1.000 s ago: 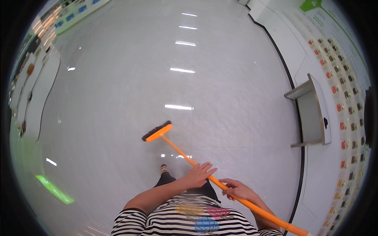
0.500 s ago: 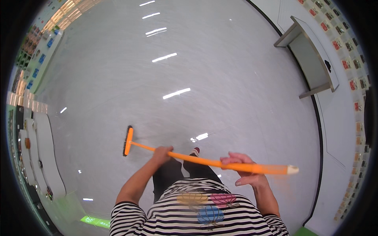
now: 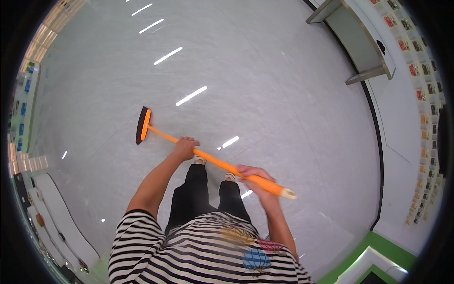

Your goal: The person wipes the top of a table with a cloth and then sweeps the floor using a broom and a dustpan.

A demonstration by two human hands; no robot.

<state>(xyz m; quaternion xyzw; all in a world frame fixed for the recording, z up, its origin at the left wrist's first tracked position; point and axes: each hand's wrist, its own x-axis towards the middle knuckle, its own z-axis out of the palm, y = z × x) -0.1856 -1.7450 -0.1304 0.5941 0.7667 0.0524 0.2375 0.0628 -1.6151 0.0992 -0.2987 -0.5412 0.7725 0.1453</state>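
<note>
A long orange broom (image 3: 217,163) stretches slantwise in front of my body, from the far left to the near right. Its head, an orange bar with dark bristles (image 3: 141,125), is out at the left over the grey floor. My left hand (image 3: 186,148) is closed round the thin part of the handle, in front of my feet. Further up, my right hand (image 3: 257,179) grips the thicker orange part close to the pale end cap (image 3: 288,193). The palm side of both hands is hidden.
A grey bench-like stand (image 3: 362,40) is at the right wall, above a black floor line. Small packets (image 3: 414,70) hang along the right. A curved white display unit (image 3: 56,201) stands at the left. Green trim (image 3: 357,253) marks the lower right corner.
The broom head has swung away from my body and slightly left. Both hands have moved forward and left with the handle. My right hand, looser before, is now wrapped round it.
</note>
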